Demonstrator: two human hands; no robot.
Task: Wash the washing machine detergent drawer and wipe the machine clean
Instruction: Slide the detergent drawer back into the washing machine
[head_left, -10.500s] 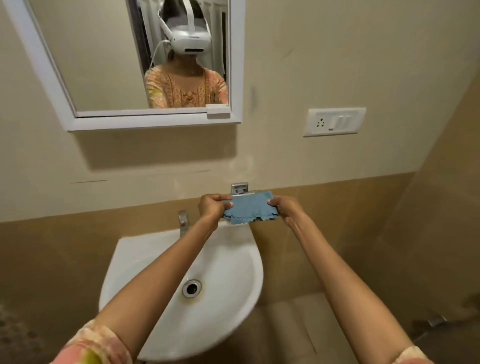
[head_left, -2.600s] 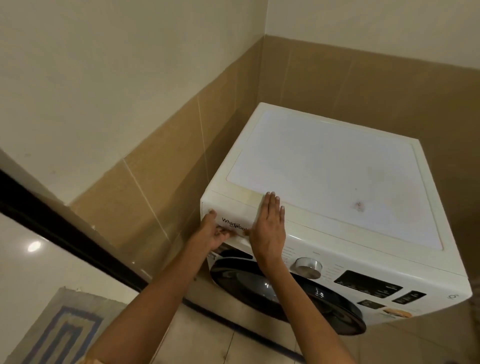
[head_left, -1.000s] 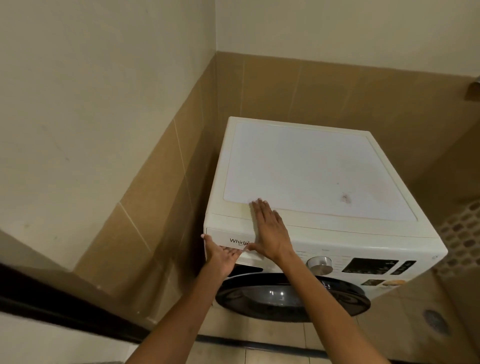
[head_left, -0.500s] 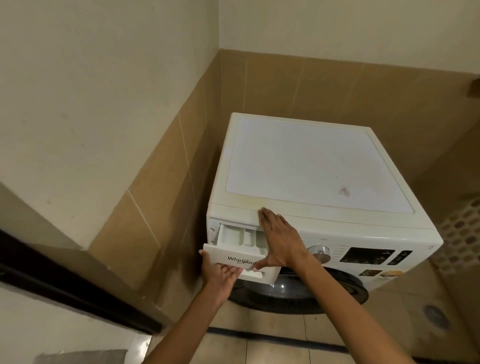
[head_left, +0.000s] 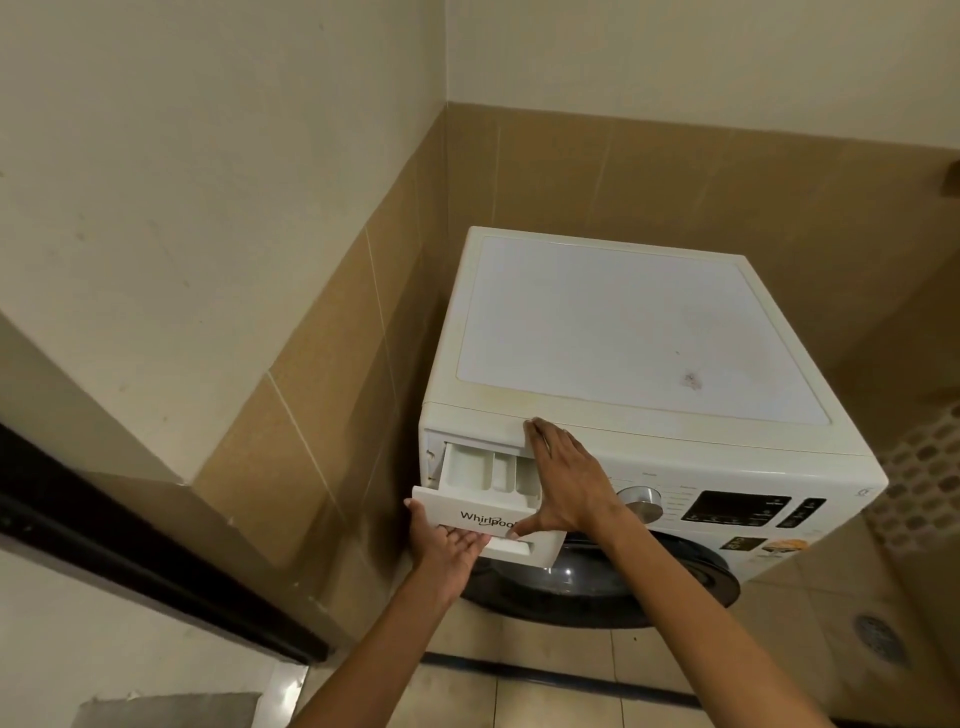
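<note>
The washing machine (head_left: 623, 332) stands in a tiled corner, seen from above and in front. Its detergent drawer (head_left: 470, 475), at the upper left of the front panel, is pulled partly out. Three white compartments show behind the front plate with the Whirlpool lettering. The left grip (head_left: 447, 545), a bare hand, comes from below: its fingers curl up into the recess under the front plate and its thumb lies at the plate's left corner, so it is clamped on the drawer, which sits just above and ahead of the palm. The right grip (head_left: 566, 483) is spread flat, fingers straight, over the drawer's right end. Its fingertips (head_left: 532, 427) reach the machine's top front edge just above the drawer slot, and its thumb touches the front plate by the lettering. Just right of that hand is the round dial (head_left: 644, 503), then the dark display (head_left: 737, 506). The dark door (head_left: 597, 587) lies below the drawer. A small brown stain (head_left: 691, 380) marks the white top
</note>
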